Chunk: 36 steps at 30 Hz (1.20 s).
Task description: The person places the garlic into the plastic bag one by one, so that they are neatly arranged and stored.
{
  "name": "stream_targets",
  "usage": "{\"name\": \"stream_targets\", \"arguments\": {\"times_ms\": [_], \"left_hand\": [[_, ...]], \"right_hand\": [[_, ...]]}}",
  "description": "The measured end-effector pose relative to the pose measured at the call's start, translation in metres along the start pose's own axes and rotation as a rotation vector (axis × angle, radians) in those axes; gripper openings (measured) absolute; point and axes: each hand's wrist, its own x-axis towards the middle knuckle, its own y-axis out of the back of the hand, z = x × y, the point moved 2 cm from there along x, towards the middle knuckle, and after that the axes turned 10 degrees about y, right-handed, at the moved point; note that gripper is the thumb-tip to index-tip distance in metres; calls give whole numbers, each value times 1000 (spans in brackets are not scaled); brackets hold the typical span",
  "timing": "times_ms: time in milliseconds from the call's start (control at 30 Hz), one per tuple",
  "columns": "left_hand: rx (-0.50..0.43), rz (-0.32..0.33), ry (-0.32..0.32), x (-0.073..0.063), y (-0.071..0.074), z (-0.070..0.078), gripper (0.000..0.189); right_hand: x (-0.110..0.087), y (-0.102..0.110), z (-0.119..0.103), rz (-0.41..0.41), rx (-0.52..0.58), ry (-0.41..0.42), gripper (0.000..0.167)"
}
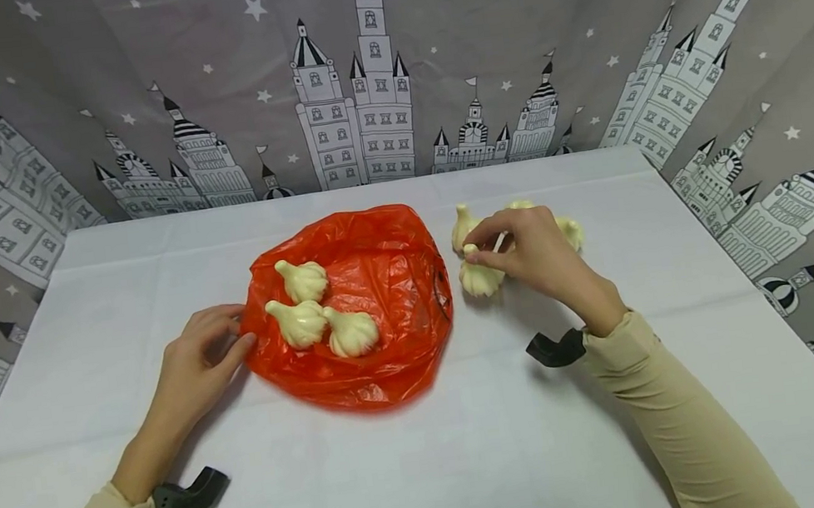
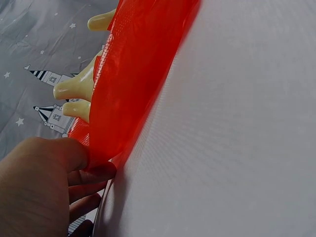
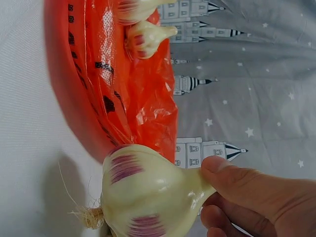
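Observation:
A red plastic bag [image 1: 399, 288], its mouth spread wide, lies at the middle of the white-covered table. Three garlic bulbs, one of them the upper garlic bulb [image 1: 304, 281], sit in its left half. My left hand [image 1: 194, 366] pinches the bag's left rim between thumb and fingers, as the left wrist view shows. Just right of the bag, my right hand [image 1: 546, 251] holds another garlic bulb [image 3: 148, 190] by its stem with thumb and fingertips. That bulb has purple streaks and dry roots, and appears raised off the cloth.
Beside the right hand stands a loose garlic bulb [image 1: 462, 227]. More pale garlic [image 1: 570, 232] shows behind that hand, partly hidden. A white cloth [image 1: 432, 477] covers the table. A grey curtain [image 1: 200, 26] with printed castles and stars hangs behind and around the sides.

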Motion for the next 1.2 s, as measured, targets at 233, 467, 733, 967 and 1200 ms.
{"name": "stream_targets", "arguments": {"times_ms": [233,467,733,967,1200], "left_hand": [[2,-1,11,1,0,0,6],[-13,8,-20,2,1,-3,6],[-15,10,-27,5,0,-5,7],[-16,12,-40,4,1,-2,6],[-21,20,-58,3,3,-3,8]], "right_hand": [[3,1,-3,11,-8,0,13],[11,-3,-8,25,18,43,10],[21,-8,-15,29,40,59,10],[35,-16,-24,13,57,56,10],[53,-29,-37,-4,86,71,10]]}}
